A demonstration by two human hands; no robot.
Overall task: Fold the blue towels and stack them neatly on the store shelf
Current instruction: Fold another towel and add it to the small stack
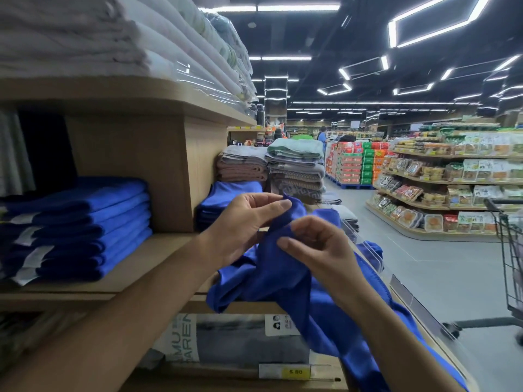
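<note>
At the shelf (158,258), your left hand (243,222) pinches the top corner of a loose blue towel (283,281); your right hand (319,250) curls round the bunched cloth just below; the towel spills over the shelf's front edge, right of the folded stack (85,222) (already neat); its long axis runs from the raised corner down to the lower right; that trailing tail could drag the cloth from your pinch, or snag the clear rail (370,258), skewing the fold.
</note>
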